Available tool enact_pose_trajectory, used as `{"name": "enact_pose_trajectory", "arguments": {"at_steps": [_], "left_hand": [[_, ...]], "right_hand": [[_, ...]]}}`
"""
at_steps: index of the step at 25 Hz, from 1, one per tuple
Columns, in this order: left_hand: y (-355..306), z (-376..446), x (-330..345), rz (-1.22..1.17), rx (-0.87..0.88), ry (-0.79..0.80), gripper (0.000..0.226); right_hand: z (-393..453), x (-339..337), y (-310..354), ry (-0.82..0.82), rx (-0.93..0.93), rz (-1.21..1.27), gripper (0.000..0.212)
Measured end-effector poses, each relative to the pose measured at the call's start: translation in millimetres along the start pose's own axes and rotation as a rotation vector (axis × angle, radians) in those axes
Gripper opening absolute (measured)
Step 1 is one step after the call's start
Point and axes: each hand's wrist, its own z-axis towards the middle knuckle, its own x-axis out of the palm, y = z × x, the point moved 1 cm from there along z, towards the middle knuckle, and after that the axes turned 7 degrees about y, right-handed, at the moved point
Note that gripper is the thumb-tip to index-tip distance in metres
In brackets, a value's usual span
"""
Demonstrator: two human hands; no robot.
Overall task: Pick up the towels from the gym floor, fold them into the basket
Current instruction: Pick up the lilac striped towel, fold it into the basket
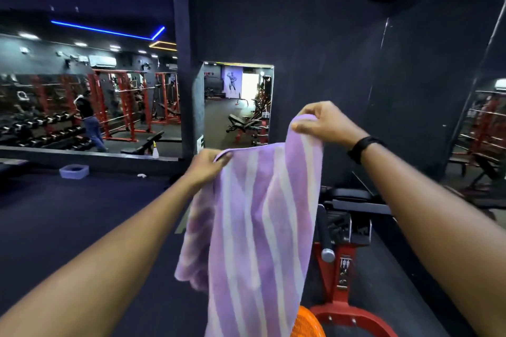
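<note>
Dark gym, black walls, dark floor (68, 227), wall mirror (82, 107) far left reflecting red racks and dumbbells. Purple-and-white striped towel (260, 227) hangs mid-air in the centre, held up by its top edge, doubled over on the left side. Left hand (204, 168) pinches the top left corner, fingers curled on the cloth. Right hand (321, 124), higher, grips the top right corner between thumb and fingers; black wristband (361, 146) on that wrist. Orange basket (308, 323) edge shows just behind the towel's lower end, near bottom. Red-framed bench machine (345, 241) right of towel. Small lilac tub (74, 171) on floor, far left; spray bottle (155, 150) by the mirror.
</note>
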Motion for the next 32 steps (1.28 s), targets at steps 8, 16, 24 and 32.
{"name": "enact_pose_trajectory", "arguments": {"at_steps": [8,16,24,32], "left_hand": [[-33,50,18,0.016,0.289,0.159,0.031],[74,65,-11,0.416,-0.133,0.098,0.016],[123,83,-29,-0.091,-0.351,0.177,0.033],[35,102,-8,-0.929,-0.395,0.215,0.008]], "right_hand": [[36,87,-6,0.331,-0.102,-0.102,0.027],[66,65,-16,-0.01,0.056,-0.148,0.025],[89,56,-27,-0.491,0.342,-0.039,0.024],[101,122,8,0.219,0.34,0.232,0.018]]}}
